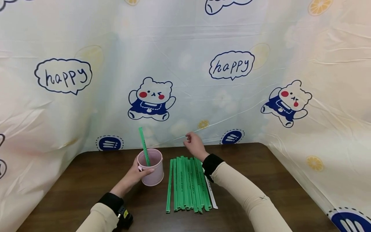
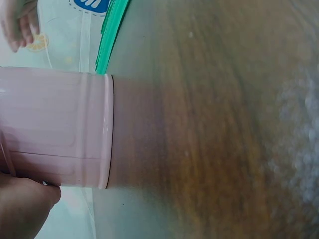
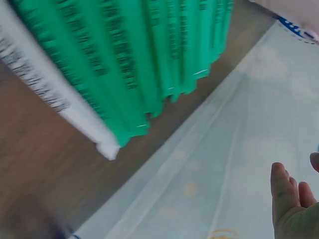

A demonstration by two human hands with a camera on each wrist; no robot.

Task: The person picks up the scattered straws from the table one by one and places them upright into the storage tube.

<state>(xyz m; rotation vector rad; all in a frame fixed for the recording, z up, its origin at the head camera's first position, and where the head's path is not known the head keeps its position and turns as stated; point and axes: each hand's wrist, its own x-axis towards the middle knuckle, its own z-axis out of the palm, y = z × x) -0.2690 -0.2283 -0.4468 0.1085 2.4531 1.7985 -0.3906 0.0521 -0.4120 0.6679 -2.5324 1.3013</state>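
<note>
A pink cup stands on the brown table with one green wrapped straw leaning in it. My left hand grips the cup's side; the left wrist view shows the cup close up with a fingertip against it. Several green wrapped straws lie in a row to the cup's right, with a white one at their right edge. My right hand hovers above the far end of the row, fingers loosely curled, holding nothing. The right wrist view shows the straw ends and my fingers.
A plastic sheet printed with bears and "happy" bubbles hangs behind the table and drapes down both sides. A black band sits on my left wrist. Bare table surface lies left of the cup and right of the straws.
</note>
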